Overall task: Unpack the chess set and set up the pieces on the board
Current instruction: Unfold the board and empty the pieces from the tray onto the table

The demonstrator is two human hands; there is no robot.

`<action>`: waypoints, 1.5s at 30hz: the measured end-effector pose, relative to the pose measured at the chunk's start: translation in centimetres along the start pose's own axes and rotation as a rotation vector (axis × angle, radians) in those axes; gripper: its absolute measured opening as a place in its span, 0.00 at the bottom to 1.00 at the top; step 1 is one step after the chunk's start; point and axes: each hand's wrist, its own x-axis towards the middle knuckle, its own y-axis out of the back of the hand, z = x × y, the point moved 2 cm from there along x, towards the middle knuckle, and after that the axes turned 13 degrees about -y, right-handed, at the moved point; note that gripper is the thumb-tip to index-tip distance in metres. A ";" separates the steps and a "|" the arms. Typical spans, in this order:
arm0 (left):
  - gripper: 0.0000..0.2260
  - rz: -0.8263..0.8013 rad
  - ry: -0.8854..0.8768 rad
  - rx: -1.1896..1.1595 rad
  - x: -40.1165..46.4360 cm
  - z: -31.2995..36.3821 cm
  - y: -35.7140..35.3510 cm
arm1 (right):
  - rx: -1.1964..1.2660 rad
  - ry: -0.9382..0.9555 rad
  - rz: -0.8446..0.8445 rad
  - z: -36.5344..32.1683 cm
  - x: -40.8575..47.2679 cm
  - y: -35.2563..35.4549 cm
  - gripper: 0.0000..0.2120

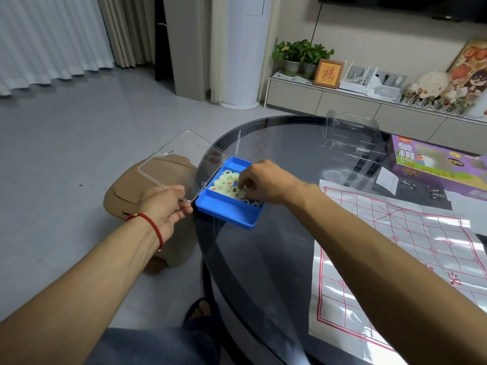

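A blue plastic case (pixel 226 210) sits at the left edge of the round glass table (pixel 263 246), holding several pale round chess pieces (pixel 222 180) with red or black characters. Its clear hinged lid (pixel 179 159) stands open out past the table edge. My left hand (pixel 168 206) pinches the lid's near corner. My right hand (pixel 263 181) reaches into the case, fingertips closed around a piece among the pile. A white sheet board with red grid lines (pixel 411 241) lies flat on the table to the right, with no pieces on it.
A purple game box (pixel 434 164) and a clear plastic insert (pixel 353 143) lie at the table's far right, with small metal rings (pixel 434 193) beside them. A brown bin (pixel 147 196) stands on the floor left of the table. A low cabinet runs along the far wall.
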 end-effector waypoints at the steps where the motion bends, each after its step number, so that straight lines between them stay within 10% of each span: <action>1: 0.04 -0.002 0.001 -0.002 0.0 0.0 0.0 | 0.012 -0.006 -0.006 0.1 0.0 0.0 0.13; 45: 0.06 -0.006 -0.025 0.040 0.6 -0.4 0.0 | -0.102 -0.122 0.018 7.0 -7.0 2.8 0.05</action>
